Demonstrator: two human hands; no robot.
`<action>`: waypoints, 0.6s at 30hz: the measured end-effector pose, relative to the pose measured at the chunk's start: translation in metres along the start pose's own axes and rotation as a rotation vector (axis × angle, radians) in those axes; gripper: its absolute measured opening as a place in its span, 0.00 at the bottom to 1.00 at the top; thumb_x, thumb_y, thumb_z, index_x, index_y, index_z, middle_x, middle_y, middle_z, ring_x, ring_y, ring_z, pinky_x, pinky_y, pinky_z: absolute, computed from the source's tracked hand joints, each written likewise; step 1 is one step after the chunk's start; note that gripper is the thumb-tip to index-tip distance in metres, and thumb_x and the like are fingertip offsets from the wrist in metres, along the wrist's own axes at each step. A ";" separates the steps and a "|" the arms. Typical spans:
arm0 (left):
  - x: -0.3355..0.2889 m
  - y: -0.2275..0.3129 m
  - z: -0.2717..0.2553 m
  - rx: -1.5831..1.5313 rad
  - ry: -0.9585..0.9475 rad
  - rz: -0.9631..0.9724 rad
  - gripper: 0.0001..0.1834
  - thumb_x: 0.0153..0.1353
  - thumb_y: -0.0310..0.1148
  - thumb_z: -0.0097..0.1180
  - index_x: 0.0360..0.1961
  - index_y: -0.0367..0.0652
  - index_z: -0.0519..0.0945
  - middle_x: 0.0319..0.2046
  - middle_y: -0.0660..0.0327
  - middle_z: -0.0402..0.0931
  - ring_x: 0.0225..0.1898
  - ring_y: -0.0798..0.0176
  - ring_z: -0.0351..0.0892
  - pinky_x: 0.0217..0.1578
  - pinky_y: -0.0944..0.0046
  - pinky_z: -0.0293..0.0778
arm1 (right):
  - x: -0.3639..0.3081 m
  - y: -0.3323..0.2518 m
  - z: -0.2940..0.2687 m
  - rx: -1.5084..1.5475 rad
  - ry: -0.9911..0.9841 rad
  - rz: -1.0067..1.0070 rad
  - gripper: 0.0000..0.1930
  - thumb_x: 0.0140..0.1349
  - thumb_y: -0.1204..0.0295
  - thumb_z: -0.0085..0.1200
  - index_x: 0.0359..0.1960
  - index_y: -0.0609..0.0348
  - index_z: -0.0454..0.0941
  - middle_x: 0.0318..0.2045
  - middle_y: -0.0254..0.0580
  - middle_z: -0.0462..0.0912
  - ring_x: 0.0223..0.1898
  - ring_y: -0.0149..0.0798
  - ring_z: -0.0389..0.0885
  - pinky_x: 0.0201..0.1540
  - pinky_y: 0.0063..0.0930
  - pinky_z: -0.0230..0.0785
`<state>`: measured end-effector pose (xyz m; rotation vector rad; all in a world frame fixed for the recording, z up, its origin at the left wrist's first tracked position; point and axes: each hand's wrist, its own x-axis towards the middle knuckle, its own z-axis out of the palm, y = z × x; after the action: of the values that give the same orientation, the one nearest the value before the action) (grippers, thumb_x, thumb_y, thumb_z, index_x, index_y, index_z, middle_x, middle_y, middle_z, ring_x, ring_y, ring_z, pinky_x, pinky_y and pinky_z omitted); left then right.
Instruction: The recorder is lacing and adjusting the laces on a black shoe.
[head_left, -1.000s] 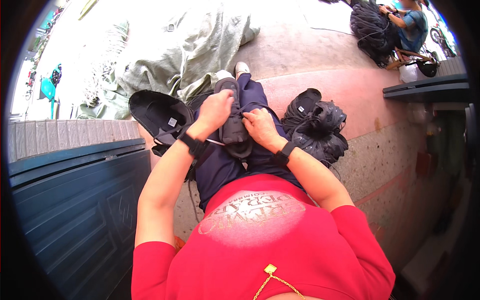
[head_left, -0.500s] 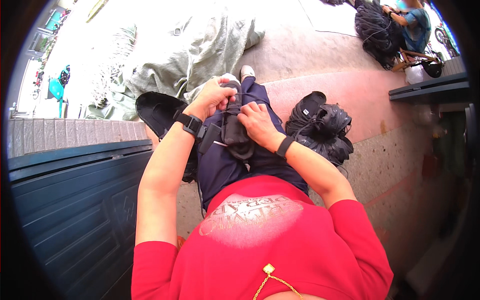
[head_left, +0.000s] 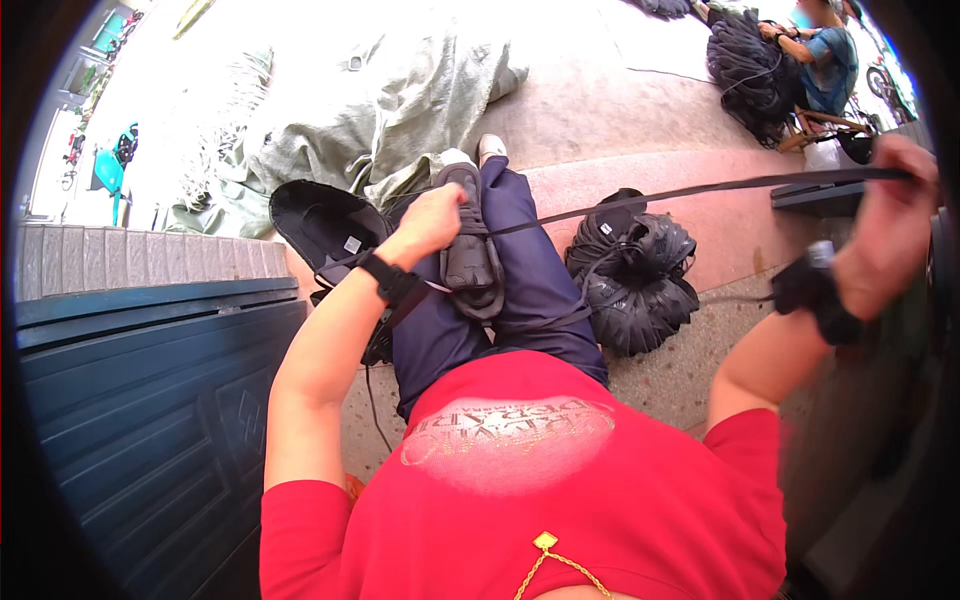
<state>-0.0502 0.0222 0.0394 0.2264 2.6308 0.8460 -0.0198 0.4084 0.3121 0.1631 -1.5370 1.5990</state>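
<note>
A black shoe (head_left: pixel 470 265) lies lengthwise on my lap, its toe end towards me. My left hand (head_left: pixel 432 218) is closed at the left edge of its lacing; what the curled fingers hold is hidden. Far out to the right, my right hand (head_left: pixel 893 220), blurred, is closed on a black shoelace (head_left: pixel 650 196). The lace runs nearly straight from the shoe across to that hand. Beside my left leg rests another black shoe (head_left: pixel 325 225), its opening facing up with a small white label inside.
A pile of black shoes (head_left: pixel 640 285) with loose laces lies right of my legs. Grey-green sheeting (head_left: pixel 370 120) spreads ahead. Blue panelled doors (head_left: pixel 150 410) stand at the left. A person (head_left: pixel 825 65) sits far right behind a black bundle (head_left: pixel 745 80).
My right hand has swung from the shoe far out to the right, drawing the lace out. My left hand stays by the shoe, its fingers now curled in.
</note>
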 end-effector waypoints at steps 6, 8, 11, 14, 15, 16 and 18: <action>-0.030 -0.053 0.003 0.014 0.043 0.140 0.18 0.48 0.19 0.45 0.43 0.38 0.71 0.36 0.51 0.76 0.32 0.55 0.78 0.35 0.61 0.72 | -0.166 0.119 0.068 0.114 -0.334 1.080 0.05 0.59 0.66 0.46 0.29 0.50 0.71 0.16 0.23 0.64 0.14 0.20 0.59 0.14 0.16 0.51; -0.033 -0.055 0.011 0.000 0.066 0.091 0.16 0.50 0.22 0.47 0.42 0.38 0.72 0.36 0.49 0.75 0.40 0.52 0.75 0.40 0.60 0.70 | -0.224 0.137 0.097 -0.237 -0.921 1.162 0.09 0.55 0.64 0.51 0.31 0.57 0.76 0.20 0.25 0.72 0.18 0.21 0.65 0.18 0.17 0.58; -0.038 -0.052 0.016 0.171 0.116 0.130 0.11 0.55 0.30 0.45 0.39 0.40 0.74 0.32 0.48 0.75 0.38 0.48 0.74 0.38 0.56 0.70 | -0.295 0.156 0.133 -0.419 -1.194 0.686 0.11 0.48 0.67 0.50 0.29 0.58 0.79 0.25 0.47 0.79 0.29 0.41 0.79 0.33 0.31 0.69; -0.045 -0.048 0.016 0.192 0.118 0.049 0.10 0.55 0.29 0.44 0.37 0.40 0.74 0.32 0.49 0.75 0.37 0.48 0.74 0.37 0.55 0.70 | -0.328 0.162 0.149 -0.648 -1.140 0.413 0.10 0.48 0.67 0.49 0.28 0.58 0.78 0.26 0.49 0.79 0.30 0.48 0.78 0.34 0.37 0.70; -0.048 -0.047 0.016 0.161 0.151 0.068 0.09 0.55 0.30 0.44 0.35 0.40 0.74 0.30 0.48 0.75 0.35 0.47 0.75 0.35 0.53 0.70 | -0.331 0.165 0.154 -0.622 -1.151 0.402 0.10 0.48 0.67 0.49 0.28 0.58 0.78 0.26 0.49 0.79 0.30 0.48 0.78 0.34 0.37 0.70; -0.049 -0.047 0.016 0.160 0.161 0.061 0.09 0.55 0.30 0.44 0.35 0.40 0.74 0.30 0.48 0.75 0.35 0.47 0.75 0.35 0.53 0.70 | -0.334 0.166 0.156 -0.699 -1.209 0.313 0.09 0.48 0.68 0.49 0.27 0.60 0.76 0.24 0.49 0.78 0.28 0.47 0.79 0.32 0.37 0.70; -0.052 -0.046 0.018 0.217 0.175 0.036 0.09 0.55 0.31 0.44 0.35 0.41 0.75 0.25 0.48 0.75 0.31 0.45 0.75 0.32 0.51 0.71 | -0.336 0.169 0.161 -0.776 -1.273 0.224 0.08 0.48 0.69 0.49 0.25 0.61 0.75 0.23 0.49 0.78 0.27 0.47 0.79 0.30 0.36 0.71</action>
<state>0.0024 -0.0190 0.0137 0.2676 2.8920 0.6149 -0.0031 0.1325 0.0099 0.6660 -3.1135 0.8549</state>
